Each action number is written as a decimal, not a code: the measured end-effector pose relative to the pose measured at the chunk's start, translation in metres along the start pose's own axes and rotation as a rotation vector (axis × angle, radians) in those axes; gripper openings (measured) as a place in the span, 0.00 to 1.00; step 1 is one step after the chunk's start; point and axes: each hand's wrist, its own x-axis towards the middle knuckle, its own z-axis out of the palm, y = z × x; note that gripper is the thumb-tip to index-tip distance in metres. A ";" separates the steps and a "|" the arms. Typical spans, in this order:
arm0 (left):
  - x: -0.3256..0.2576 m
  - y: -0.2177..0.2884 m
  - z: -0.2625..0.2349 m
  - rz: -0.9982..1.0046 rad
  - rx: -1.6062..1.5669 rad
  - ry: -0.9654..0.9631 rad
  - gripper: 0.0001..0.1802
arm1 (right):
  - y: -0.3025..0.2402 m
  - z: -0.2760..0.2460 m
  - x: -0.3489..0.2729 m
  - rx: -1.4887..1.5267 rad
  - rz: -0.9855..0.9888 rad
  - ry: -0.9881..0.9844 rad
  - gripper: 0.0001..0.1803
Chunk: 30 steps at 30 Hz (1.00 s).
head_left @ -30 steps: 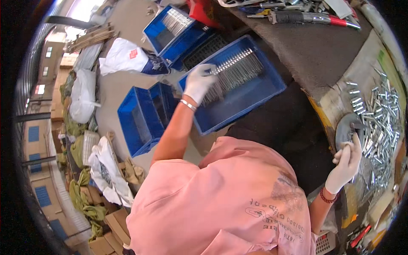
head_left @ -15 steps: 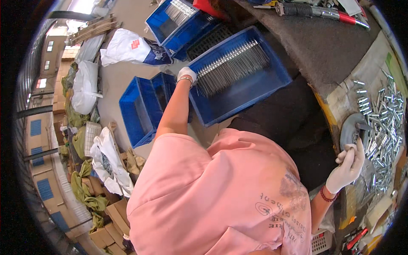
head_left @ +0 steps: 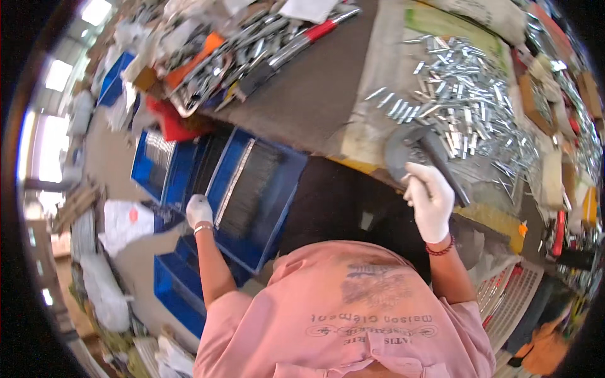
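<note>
My left hand [head_left: 199, 211], in a white glove, rests at the left rim of a blue bin [head_left: 262, 234]. Its fingers look curled, and what they hold, if anything, is hidden. A row of thin metal rods with bright ends [head_left: 247, 183] lies in that bin. On the workbench my right hand [head_left: 431, 203], also gloved, is raised with thumb and fingertips drawn together; anything between them is too small to make out. Beside and partly behind it a hammer [head_left: 436, 153] lies across a round grey metal plate [head_left: 396, 155]. Short shiny metal sleeves [head_left: 472, 101] are heaped beyond the plate.
A few sleeves [head_left: 400, 111] lie in a rough line left of the heap. Tools and metal parts [head_left: 252, 47] crowd the bench's far left. More blue bins [head_left: 179, 286] stand on the floor, near a white sack [head_left: 129, 222]. A white plastic basket [head_left: 512, 296] sits low at right.
The view has swung toward the bench, so the sleeves and hammer show more fully. My left hand stays by the bin's rim. My right hand remains by the plate with its fingertips drawn together.
</note>
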 end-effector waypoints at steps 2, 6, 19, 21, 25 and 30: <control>0.002 0.083 -0.047 0.254 -0.335 0.173 0.11 | 0.000 -0.001 -0.001 0.024 -0.002 -0.006 0.13; -0.055 0.294 -0.135 0.655 -0.903 -0.093 0.10 | -0.005 -0.012 -0.004 0.000 0.055 0.040 0.12; -0.073 0.475 -0.092 1.196 -0.394 -0.289 0.14 | -0.017 -0.156 -0.012 -1.018 0.054 0.381 0.04; -0.083 0.468 -0.109 1.211 -0.410 -0.289 0.14 | -0.008 -0.192 -0.011 -1.259 0.194 0.410 0.04; -0.107 0.425 -0.139 1.169 -0.796 -0.481 0.10 | 0.022 -0.212 0.004 -1.397 0.168 0.307 0.03; -0.153 0.401 -0.133 1.512 -0.726 -0.412 0.03 | 0.011 -0.187 0.007 -1.156 -0.111 0.370 0.03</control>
